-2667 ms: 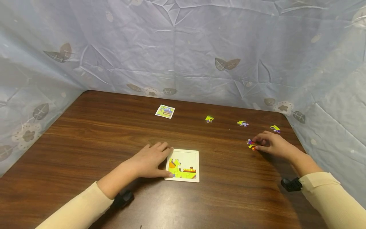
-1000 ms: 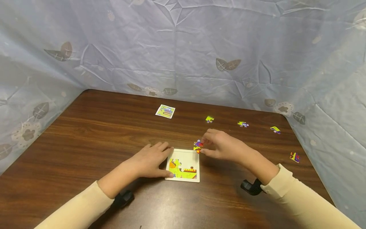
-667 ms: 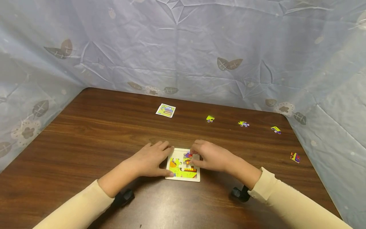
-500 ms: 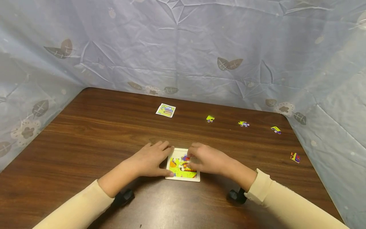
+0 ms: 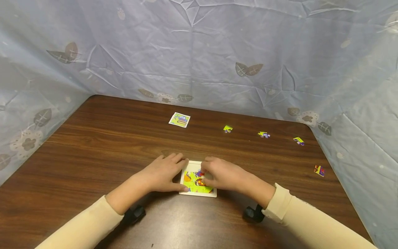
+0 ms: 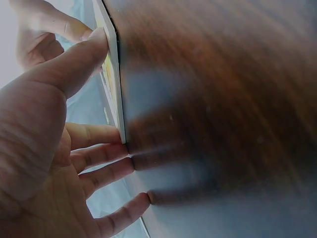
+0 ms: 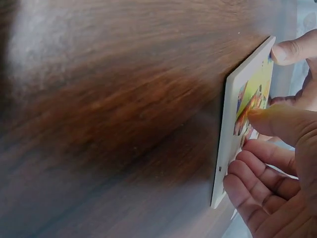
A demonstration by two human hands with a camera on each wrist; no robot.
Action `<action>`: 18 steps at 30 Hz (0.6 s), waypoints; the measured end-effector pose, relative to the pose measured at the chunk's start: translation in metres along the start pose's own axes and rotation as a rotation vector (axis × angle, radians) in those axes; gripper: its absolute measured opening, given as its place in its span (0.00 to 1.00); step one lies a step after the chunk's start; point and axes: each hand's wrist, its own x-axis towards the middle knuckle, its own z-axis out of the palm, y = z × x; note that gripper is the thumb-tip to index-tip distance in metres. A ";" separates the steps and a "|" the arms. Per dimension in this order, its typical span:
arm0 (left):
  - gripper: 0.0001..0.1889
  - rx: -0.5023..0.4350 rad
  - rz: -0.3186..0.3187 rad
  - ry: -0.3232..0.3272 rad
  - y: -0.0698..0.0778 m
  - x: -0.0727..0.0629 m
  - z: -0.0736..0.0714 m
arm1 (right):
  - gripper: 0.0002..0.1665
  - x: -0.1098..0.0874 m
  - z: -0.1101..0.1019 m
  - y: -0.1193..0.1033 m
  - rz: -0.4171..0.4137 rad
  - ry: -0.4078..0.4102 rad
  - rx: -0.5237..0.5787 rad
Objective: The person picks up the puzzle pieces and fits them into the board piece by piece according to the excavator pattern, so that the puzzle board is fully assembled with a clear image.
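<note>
Right hand (image 5: 224, 174) is pinching puzzle piece (image 5: 198, 174) leftward, inside right edge of frame (image 5: 197, 194); left hand (image 5: 162, 175), fingers apart, is touching left edge.

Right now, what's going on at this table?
Someone is doing a jigsaw. Their left hand touches the left side of the partly filled puzzle tray; the right hand has a purple-and-red piece at the tray. Four loose pieces and a picture card lie farther off.
</note>
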 end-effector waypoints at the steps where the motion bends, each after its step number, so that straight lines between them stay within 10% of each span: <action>1: 0.49 -0.001 -0.001 0.000 0.000 0.000 0.000 | 0.11 0.000 0.000 0.000 0.001 -0.002 0.005; 18: 0.48 0.009 0.018 0.014 0.000 0.000 0.001 | 0.09 0.005 -0.003 -0.006 0.047 -0.037 0.108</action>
